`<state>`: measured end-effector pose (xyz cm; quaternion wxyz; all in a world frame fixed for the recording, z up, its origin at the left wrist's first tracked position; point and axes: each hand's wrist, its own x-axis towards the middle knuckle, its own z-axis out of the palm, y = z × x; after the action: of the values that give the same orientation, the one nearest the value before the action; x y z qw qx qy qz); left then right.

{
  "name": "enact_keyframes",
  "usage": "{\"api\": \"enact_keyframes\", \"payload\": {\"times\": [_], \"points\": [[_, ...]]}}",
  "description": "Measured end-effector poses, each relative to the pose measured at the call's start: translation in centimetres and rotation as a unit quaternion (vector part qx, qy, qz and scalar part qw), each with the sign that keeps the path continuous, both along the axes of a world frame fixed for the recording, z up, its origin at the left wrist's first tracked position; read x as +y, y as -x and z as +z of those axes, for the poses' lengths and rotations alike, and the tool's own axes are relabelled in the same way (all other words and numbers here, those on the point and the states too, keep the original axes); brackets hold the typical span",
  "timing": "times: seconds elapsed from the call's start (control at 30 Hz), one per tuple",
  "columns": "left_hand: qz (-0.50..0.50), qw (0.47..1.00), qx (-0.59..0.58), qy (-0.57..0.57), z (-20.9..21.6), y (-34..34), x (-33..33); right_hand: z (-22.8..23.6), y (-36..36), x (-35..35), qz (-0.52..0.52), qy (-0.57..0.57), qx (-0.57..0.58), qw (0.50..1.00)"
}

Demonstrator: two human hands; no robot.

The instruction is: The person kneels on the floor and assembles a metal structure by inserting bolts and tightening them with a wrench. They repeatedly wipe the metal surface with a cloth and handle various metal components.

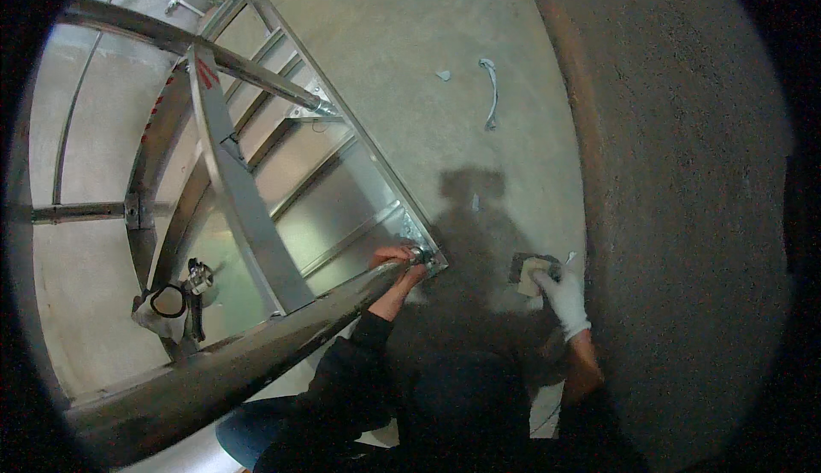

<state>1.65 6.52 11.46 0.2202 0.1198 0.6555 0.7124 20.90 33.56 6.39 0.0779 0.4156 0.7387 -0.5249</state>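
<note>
My bare left hand (409,274) is wrapped around the end of a thick metal pipe (256,362), close to a shiny fitting (419,256) at the corner of a metal frame (395,184). What the fingertips do behind the pipe is hidden. My right hand (563,296), in a white glove, is closed on a small beige block-like pad (532,276) just above the floor or on it; I cannot tell which. A dark patch, perhaps its shadow, lies beside the pad.
Another pipe (256,73) and a slanting flat metal bar (239,178) cross on the left. A clamp-like metal part (201,276) sits near a grey-white item with a dark ring (167,304). A pale strip (491,95) lies on the concrete floor (402,37); a dark wall (684,174) rises rightward.
</note>
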Motion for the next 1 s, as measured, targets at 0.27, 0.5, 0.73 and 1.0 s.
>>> {"api": "enact_keyframes", "payload": {"times": [0.27, 0.5, 0.73, 1.0], "points": [[-0.014, 0.981, 0.06, 0.184, 12.6, 5.1, 2.5, 1.4, 19.7, -1.3, 0.112, 0.125, 0.131, 0.977], [-0.018, 0.973, 0.136, 0.184, 12.3, 9.1, -5.1, 21.6, 33.5, 2.2, 0.178, -0.174, 0.23, 0.941], [0.044, 0.997, 0.062, 0.028, 15.1, 7.7, -2.7, 21.4, 29.9, 3.7, 0.183, -0.115, 0.226, 0.95], [0.034, 0.997, 0.063, 0.015, 15.6, 7.2, -2.5, 15.4, 27.6, 1.0, 0.135, -0.075, 0.172, 0.973]]}}
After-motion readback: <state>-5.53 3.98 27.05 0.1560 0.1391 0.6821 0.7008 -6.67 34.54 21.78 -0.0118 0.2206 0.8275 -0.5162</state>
